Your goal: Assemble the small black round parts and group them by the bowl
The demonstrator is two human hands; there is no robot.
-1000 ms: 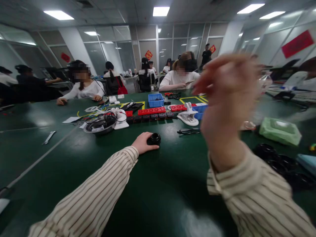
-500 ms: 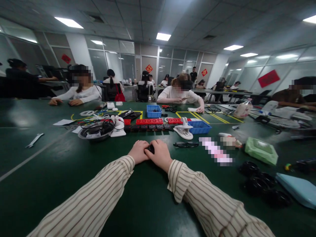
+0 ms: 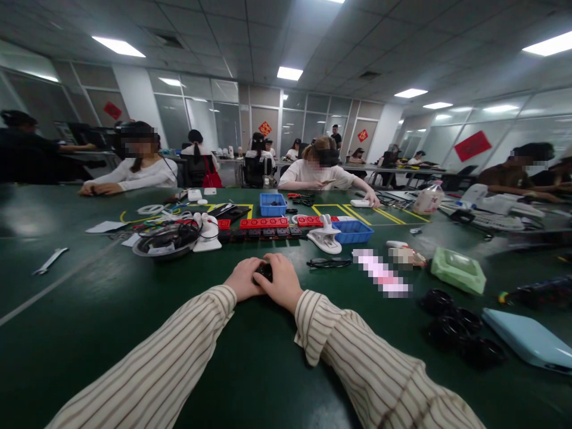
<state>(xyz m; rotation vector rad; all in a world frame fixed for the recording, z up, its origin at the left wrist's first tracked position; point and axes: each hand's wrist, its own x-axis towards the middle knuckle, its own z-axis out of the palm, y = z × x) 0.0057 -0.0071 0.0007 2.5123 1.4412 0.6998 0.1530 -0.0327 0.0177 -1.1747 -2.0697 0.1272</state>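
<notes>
A small round black part [image 3: 264, 273] rests on the green table [image 3: 89, 310] straight ahead of me. My left hand [image 3: 242, 279] is closed against its left side. My right hand [image 3: 282, 282] covers its right side and top, fingers curled round it. Only a sliver of the part shows between the two hands. Both forearms wear striped sleeves and lie on the table.
Black glasses [image 3: 328, 262] lie just right of my hands. Beyond are a white clamp stand [image 3: 325, 237], red and black power strips [image 3: 263, 226], blue bins [image 3: 272, 204] and a bowl of cables [image 3: 165, 239]. Black round parts [image 3: 451, 325], a green tray [image 3: 458, 271] and a light blue case [image 3: 527, 339] lie right. People sit opposite.
My right hand came down from in front of the camera and joined the left hand on the black part. In the last half second the hands hardly moved.
</notes>
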